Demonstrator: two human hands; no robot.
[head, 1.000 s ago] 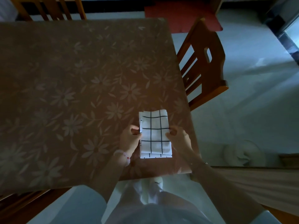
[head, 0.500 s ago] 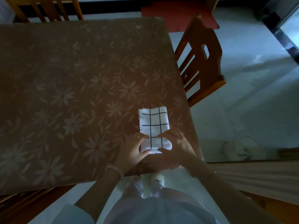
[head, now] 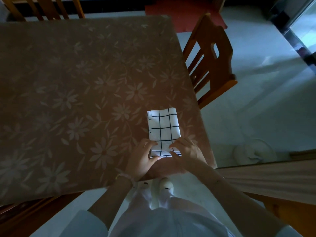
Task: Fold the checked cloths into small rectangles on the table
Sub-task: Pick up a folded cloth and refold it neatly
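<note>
Checked cloth [head: 163,127]: one, white with a dark grid, folded into a narrow rectangle. It lies flat on the table [head: 77,91], close to the table's near right corner, with its long side running away from the person.

Left hand [head: 142,157]: at the cloth's near left corner, fingers on top and thumb at the near edge, pinching it.

Right hand [head: 187,151]: at the near right corner, gripping the same end likewise. The two hands sit close but do not touch.

Table covering: brown, with a pale flower print.

Surroundings: a wooden chair [head: 210,60] stands just beside the table's right edge. A red mat [head: 184,12] lies on the floor beyond the table.
</note>
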